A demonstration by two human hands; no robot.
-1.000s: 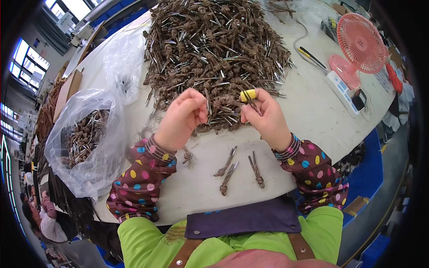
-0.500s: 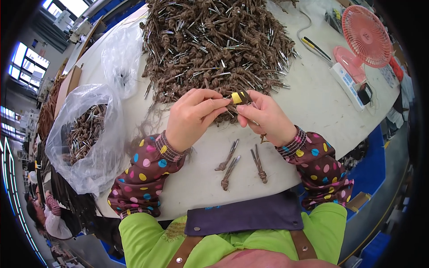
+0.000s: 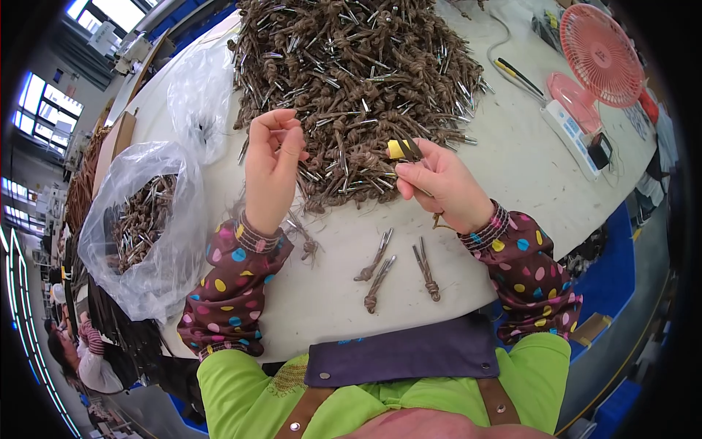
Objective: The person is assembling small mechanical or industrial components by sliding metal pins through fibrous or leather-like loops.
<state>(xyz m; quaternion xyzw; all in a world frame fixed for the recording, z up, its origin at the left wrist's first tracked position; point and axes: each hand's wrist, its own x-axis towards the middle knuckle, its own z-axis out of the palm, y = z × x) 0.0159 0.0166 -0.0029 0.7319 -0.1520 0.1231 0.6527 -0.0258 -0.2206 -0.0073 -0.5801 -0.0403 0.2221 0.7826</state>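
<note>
A large heap of brown knotted cords with metal tips [image 3: 358, 95] rises in front of both hands. My left hand [image 3: 274, 157] is raised at the heap's near left edge, fingers loosely curled and apart from the thumb, with nothing visible in it. My right hand [image 3: 442, 179] is closed around small yellow-and-black thread snips [image 3: 402, 150] at the heap's near right edge; part of the tool is hidden in the palm. Several knotted cords [image 3: 428, 274] lie apart on the table nearer to me. Beside my left wrist lies another frayed cord [image 3: 308, 241].
On the left stands a clear plastic bag [image 3: 95, 219] partly filled with similar cords. A pink fan [image 3: 601, 55], a white power strip [image 3: 570, 139] and a yellow-and-black tool [image 3: 519, 77] are at the right. A person [image 3: 95, 358] sits far left.
My hands have parted: the left has moved left and up, off the piece they were working on together. The right stays nearly in place with the snips. A cord now shows beside my left wrist.
</note>
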